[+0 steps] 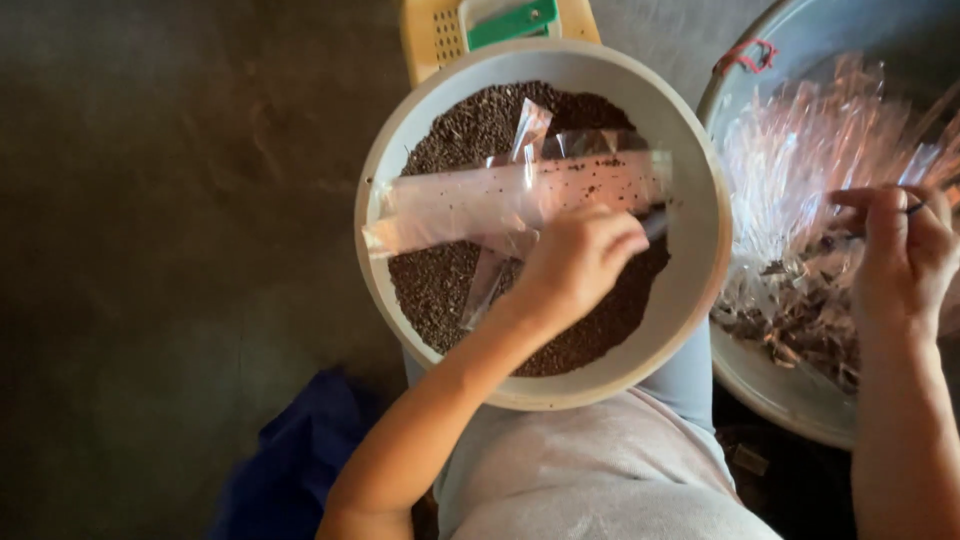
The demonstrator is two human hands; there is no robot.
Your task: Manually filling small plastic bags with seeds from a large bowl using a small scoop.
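The left hand (578, 262) hovers over the white bowl (690, 290) of dark seeds (450, 290), fingers curled around a thin dark tool whose tip pokes out toward the right rim. A long clear plastic sleeve (500, 200) lies across the seeds, its left end overhanging the bowl's edge. The right hand (900, 250) pinches clear bags (800, 160) inside the metal basin (790, 400), which touches the bowl's right rim. Bare dark floor (150, 250) lies open to the left.

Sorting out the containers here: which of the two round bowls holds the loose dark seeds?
The cream bowl on the lap, under the left hand. The metal basin by the right hand holds clear plastic bags.
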